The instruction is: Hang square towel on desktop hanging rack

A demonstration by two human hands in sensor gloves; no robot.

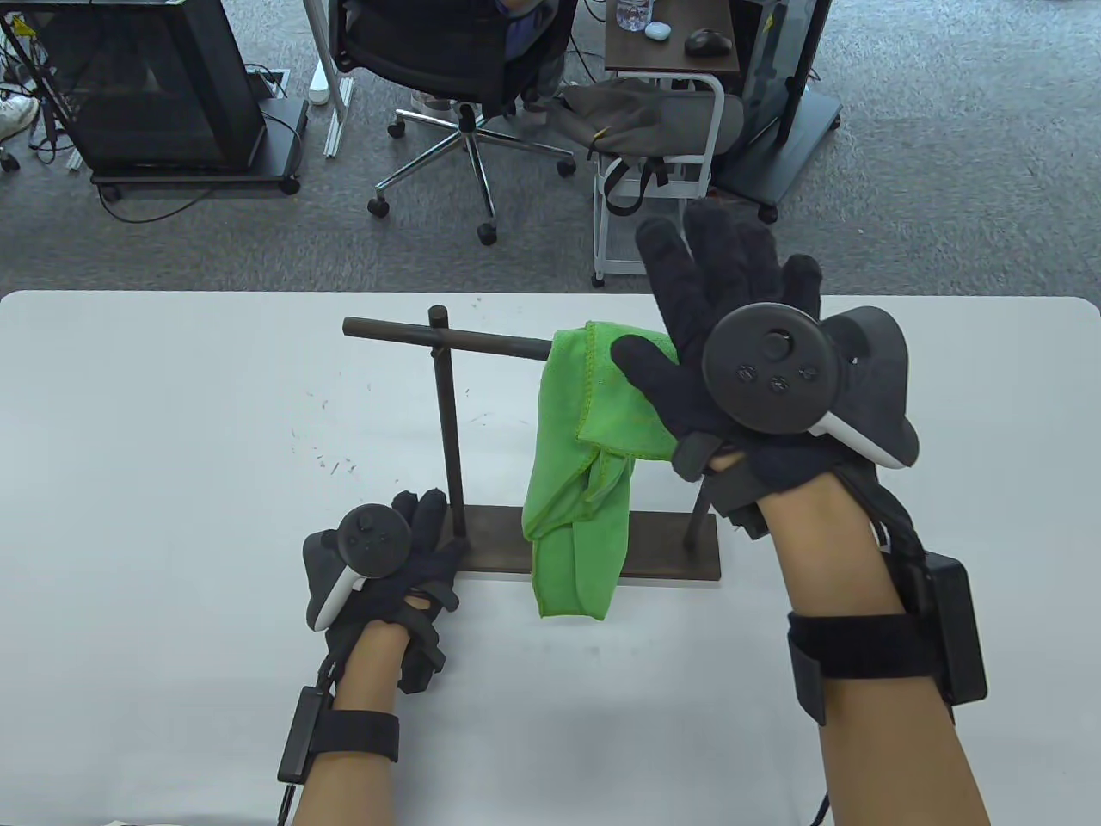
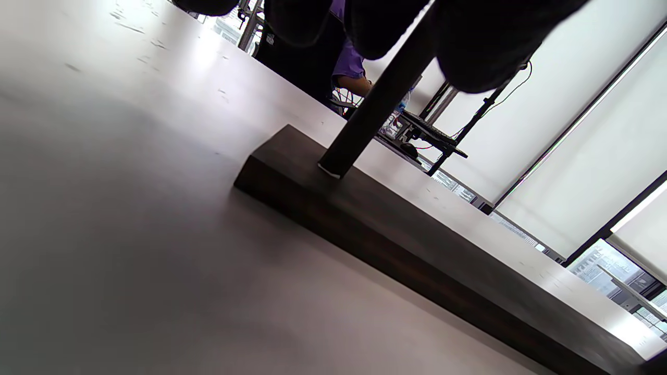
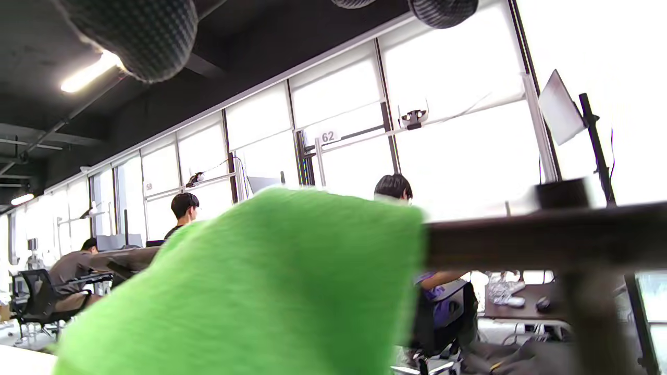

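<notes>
A dark desktop rack stands mid-table: a base (image 1: 662, 551), a left post (image 1: 449, 430) and a horizontal bar (image 1: 482, 340). A green square towel (image 1: 576, 482) is draped over the bar's right half, and its bunched ends hang down past the base's front edge. My right hand (image 1: 679, 318) hovers above the towel's right side with fingers spread, holding nothing. In the right wrist view the towel (image 3: 260, 286) lies on the bar (image 3: 521, 239), with my fingertips (image 3: 140, 36) above it. My left hand (image 1: 434, 529) holds the left post low down. In the left wrist view its fingers (image 2: 479, 47) straddle the post (image 2: 375, 104) above the base (image 2: 417, 234).
The white table (image 1: 172, 516) spreads around the rack, with small dark specks left of the post. Beyond the far edge stand an office chair (image 1: 464, 77), a white cart (image 1: 662, 172) and a dark cabinet (image 1: 163, 95).
</notes>
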